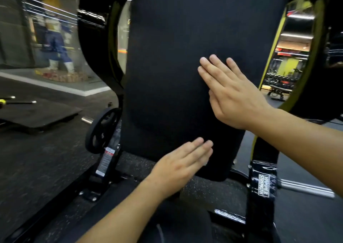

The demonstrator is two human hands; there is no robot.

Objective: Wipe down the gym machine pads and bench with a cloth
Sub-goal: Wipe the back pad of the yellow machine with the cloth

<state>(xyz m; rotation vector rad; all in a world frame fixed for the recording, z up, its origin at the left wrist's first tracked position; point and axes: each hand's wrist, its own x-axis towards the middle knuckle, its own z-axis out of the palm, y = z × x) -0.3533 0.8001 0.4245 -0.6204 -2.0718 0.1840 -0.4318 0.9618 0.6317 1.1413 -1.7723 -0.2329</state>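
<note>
A tall black pad (172, 61) of the gym machine fills the middle of the head view, standing nearly upright. My right hand (232, 92) lies flat against the pad's middle right, fingers straight and pointing up-left. My left hand (182, 165) is lower, near the pad's bottom edge, fingers straight and together, reaching toward the pad. Neither hand holds anything. No cloth is in view.
The black and yellow machine frame (265, 72) curves along the pad's right side. A black weight plate (101, 129) hangs at the lower left of the machine. A chrome bar (306, 187) sticks out at the right. Dark speckled rubber floor (46, 159) lies around, with a black mat (37, 114) at the left.
</note>
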